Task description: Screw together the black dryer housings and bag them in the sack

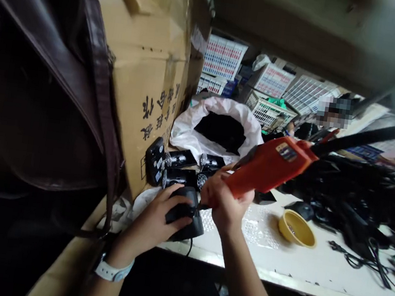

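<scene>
My right hand (229,199) is wrapped round a red-orange power screwdriver (272,166) with a black cable at its rear end. The tool slants down to the left, and its dark tip meets a black plastic housing (182,214). Gripping that housing from the left is my left hand (161,214), with thumb and fingers spread round it. A thin black cord (190,247) hangs from the housing at the bench edge. Just behind lie several black cylindrical units with shiny perforated round ends (180,177). A black part with pale round spots (155,161) leans on the cardboard box.
A tall cardboard box (142,96) and a dark brown bag (53,78) stand at left. A white sack (202,141) holds black items. On the white bench (298,270) are a yellow bowl (296,229), bubble wrap (259,228) and heaped black parts (341,197). A person (306,129) sits beyond.
</scene>
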### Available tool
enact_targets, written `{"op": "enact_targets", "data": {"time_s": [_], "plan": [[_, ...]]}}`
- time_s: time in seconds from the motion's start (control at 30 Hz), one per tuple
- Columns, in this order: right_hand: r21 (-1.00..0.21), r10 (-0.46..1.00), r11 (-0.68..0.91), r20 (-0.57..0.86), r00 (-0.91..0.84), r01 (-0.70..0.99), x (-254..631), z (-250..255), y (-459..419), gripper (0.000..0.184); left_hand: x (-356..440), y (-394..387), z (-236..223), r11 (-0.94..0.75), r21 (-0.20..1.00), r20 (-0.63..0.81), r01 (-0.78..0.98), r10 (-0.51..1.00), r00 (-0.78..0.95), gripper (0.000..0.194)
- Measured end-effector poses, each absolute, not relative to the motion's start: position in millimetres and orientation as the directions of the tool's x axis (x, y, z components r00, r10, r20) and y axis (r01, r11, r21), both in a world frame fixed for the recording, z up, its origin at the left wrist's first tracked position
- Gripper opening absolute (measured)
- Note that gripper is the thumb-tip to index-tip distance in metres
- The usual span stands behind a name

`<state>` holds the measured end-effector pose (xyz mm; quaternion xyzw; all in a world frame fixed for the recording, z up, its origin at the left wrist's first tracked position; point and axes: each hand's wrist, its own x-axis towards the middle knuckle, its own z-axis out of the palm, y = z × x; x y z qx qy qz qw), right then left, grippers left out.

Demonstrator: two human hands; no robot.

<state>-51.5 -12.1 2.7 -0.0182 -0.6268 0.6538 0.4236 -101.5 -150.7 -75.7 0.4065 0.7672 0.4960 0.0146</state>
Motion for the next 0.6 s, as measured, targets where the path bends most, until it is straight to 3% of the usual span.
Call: {"op": "enact_targets", "data": {"time_s": [0.13,0.23,0.33,0.4,0.47,0.53,0.6], "plan": [[-0.83,0.75,0.176,0.462,-0.474,-0.53,-39,18,26,0.026,-102,-154,-77,0.179,0.744,0.435,0.644,0.603,-0.669,0.021],[-0.876,0.818,0.261,0.424,-0.389,-0.406,-9,19,52,0.036,-99,-157,-69,0.141,0.719,0.494,0.681,0.586,-0.642,0.021],[-0.881,0.851,0.418,0.465,-0.244,-0.22,31,10,52,0.066,-92,-159,-52,0.037,0.695,0.562,0.718,0.595,-0.575,0.02],[-0.818,0.726,0.549,0.568,-0.388,-0.171,56,2,40,0.103,-84,-157,-37,-0.124,0.696,0.618,0.707,0.605,-0.502,0.022],[-0.779,0.438,0.568,0.56,-0.704,-0.266,77,-1,28,0.129,-77,-151,-22,-0.334,0.678,0.685,0.654,0.61,-0.398,0.027],[-0.811,0.187,0.454,0.491,-0.851,-0.368,94,4,22,0.133,-69,-142,-7,-0.487,0.638,0.737,0.597,0.611,-0.29,0.03],[-0.796,0.111,0.43,0.515,-0.85,-0.426,109,18,22,0.125,-61,-130,7,-0.581,0.592,0.774,0.559,0.604,-0.191,0.031]]}}
